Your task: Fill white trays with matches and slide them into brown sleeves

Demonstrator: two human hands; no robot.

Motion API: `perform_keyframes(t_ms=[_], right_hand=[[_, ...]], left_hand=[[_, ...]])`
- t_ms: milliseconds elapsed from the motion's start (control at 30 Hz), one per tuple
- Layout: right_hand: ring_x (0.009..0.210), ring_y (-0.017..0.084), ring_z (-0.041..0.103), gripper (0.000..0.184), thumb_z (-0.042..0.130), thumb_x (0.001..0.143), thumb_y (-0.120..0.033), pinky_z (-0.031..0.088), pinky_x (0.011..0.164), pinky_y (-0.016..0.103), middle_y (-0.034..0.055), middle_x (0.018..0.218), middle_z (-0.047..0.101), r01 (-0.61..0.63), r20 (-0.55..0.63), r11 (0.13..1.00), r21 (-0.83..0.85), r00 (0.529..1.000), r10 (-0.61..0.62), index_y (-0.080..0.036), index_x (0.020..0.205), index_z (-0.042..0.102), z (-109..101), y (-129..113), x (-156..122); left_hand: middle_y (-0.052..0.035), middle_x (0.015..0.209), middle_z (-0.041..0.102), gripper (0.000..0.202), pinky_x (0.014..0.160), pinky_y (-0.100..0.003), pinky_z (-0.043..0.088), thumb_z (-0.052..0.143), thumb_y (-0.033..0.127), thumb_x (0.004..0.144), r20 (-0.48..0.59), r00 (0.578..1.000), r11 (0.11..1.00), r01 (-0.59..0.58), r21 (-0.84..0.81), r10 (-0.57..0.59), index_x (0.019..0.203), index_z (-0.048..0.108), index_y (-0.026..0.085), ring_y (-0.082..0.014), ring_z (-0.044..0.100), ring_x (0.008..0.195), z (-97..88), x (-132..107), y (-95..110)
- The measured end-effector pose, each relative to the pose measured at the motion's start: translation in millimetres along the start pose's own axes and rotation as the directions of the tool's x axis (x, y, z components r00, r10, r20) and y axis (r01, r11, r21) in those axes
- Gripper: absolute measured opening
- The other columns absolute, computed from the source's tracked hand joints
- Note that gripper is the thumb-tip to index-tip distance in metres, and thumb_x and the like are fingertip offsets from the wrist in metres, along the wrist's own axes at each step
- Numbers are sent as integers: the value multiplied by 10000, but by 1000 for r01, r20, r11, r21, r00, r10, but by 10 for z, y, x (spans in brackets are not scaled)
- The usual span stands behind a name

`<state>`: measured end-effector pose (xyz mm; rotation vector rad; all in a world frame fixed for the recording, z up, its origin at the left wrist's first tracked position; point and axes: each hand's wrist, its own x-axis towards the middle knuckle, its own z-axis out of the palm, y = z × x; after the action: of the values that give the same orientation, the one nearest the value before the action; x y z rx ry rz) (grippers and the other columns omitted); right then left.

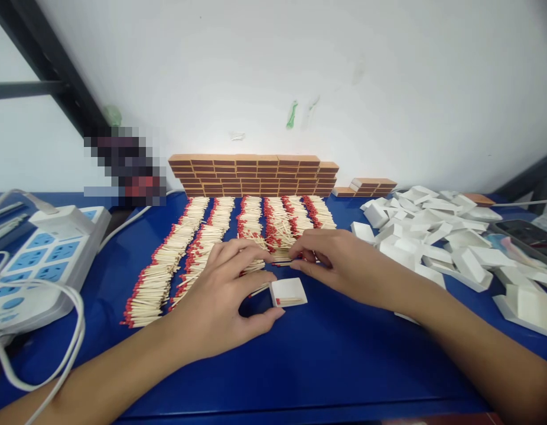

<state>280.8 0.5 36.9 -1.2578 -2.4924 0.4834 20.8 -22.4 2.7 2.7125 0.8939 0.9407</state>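
A small white matchbox tray [295,285] lies on the blue table with a few red-tipped matches in its near side. My left hand [231,295] is at its left, thumb and fingers apart; the thumb is near the tray's lower left corner and the index finger at its upper left. Beyond the tray, the thumb and fingers of my right hand [333,262] are closed at the ends of some matches [281,258] at the near end of a row. My left middle fingertip is at the other ends of those matches.
Rows of loose matches [152,289] run toward the wall. Stacked matchboxes [251,176] and a shorter stack [373,186] stand behind. White trays [451,236] pile at right, near a phone [528,239]. A power strip [47,265] with looping white cables [81,330] is at left.
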Motion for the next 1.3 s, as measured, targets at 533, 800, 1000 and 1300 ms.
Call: perform_keyframes(t_ms=[533, 800, 1000, 1300], right_hand=[[715, 163, 564, 176, 637, 1045, -341, 387, 646, 292, 9, 809, 660, -25, 19, 999, 31, 1000, 25, -219, 930, 686, -14, -3, -14], [695, 157, 582, 176, 611, 1064, -372, 397, 650, 291, 2, 807, 680, 42, 63, 994, 101, 997, -49, -231, 1009, 701, 25, -121, -50], [702, 159, 592, 189, 609, 1052, -310, 410, 665, 295, 20, 796, 694, 65, -53, 998, 26, 997, -64, -217, 1003, 765, 10, 89, 40], [696, 156, 556, 140, 626, 1013, -243, 371, 638, 281, 19, 783, 640, 53, 5, 998, -44, 999, -53, -196, 928, 727, 201, 108, 106]], left_hand=[[-80, 1259, 733, 191, 1067, -540, 466, 814, 318, 904, -48, 998, 997, 54, 56, -51, 1068, 764, 233, -316, 612, 1228, -30, 4, 1], [-75, 1289, 725, 219, 1091, -537, 455, 815, 312, 902, -33, 999, 999, 39, 36, -38, 1105, 761, 250, -320, 598, 1274, -17, 2, 4], [-81, 1266, 733, 228, 1088, -532, 453, 820, 317, 899, -35, 999, 1000, 15, 25, -14, 1101, 757, 232, -321, 607, 1275, -15, -18, 1], [-79, 1250, 729, 163, 1081, -537, 440, 799, 342, 917, -19, 999, 999, 32, 35, -31, 1029, 764, 230, -309, 607, 1232, -35, -25, 7]])
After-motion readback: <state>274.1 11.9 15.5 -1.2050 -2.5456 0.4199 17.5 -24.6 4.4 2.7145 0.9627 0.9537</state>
